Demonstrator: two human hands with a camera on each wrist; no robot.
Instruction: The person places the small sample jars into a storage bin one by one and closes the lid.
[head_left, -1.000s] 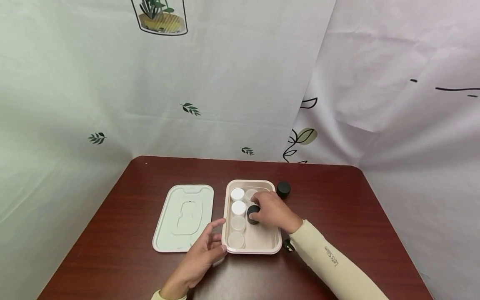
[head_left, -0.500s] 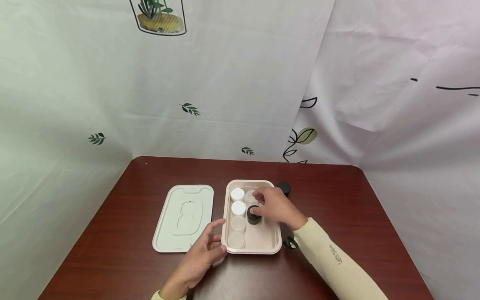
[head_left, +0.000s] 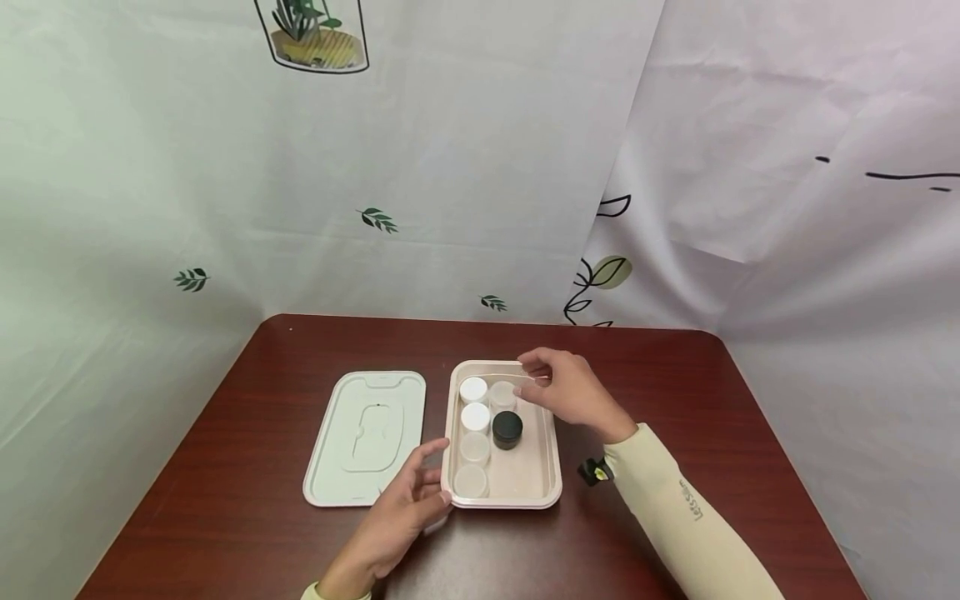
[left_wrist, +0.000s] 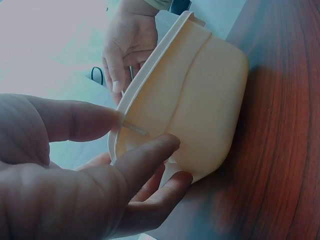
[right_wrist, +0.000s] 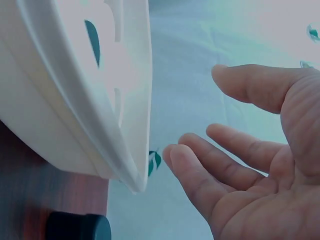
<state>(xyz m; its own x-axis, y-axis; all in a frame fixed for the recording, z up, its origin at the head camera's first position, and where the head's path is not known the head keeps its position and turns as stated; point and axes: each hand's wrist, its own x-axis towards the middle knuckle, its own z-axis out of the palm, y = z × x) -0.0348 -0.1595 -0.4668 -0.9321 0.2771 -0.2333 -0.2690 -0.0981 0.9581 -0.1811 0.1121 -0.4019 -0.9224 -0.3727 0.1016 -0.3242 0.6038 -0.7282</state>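
In the head view a pale pink plastic box point(head_left: 534, 487) stands on the table. Inside it, two white-capped jars point(head_left: 475, 418) and two translucent jars point(head_left: 474, 448) line the left side. Another translucent jar point(head_left: 502, 396) and a black jar point(head_left: 507, 428) form a second column. My left hand point(head_left: 405, 504) touches the box's left side, fingers extended; the left wrist view shows its thumb at the rim. Over the box's far right corner hovers my right hand point(head_left: 573, 390), its fingers loosely extended and holding nothing. A second black jar point(right_wrist: 77, 227) stands beside the box in the right wrist view.
A white lid point(head_left: 366, 439) lies flat left of the box. Near the right forearm sits a small dark object point(head_left: 595, 472) with a yellow mark. The dark red wooden table point(head_left: 202, 500) is backed by a patterned white cloth point(head_left: 450, 167).
My right hand has let go of the black jar, which stays in the box, and has moved up and right toward the far corner. The left hand has kept its place.
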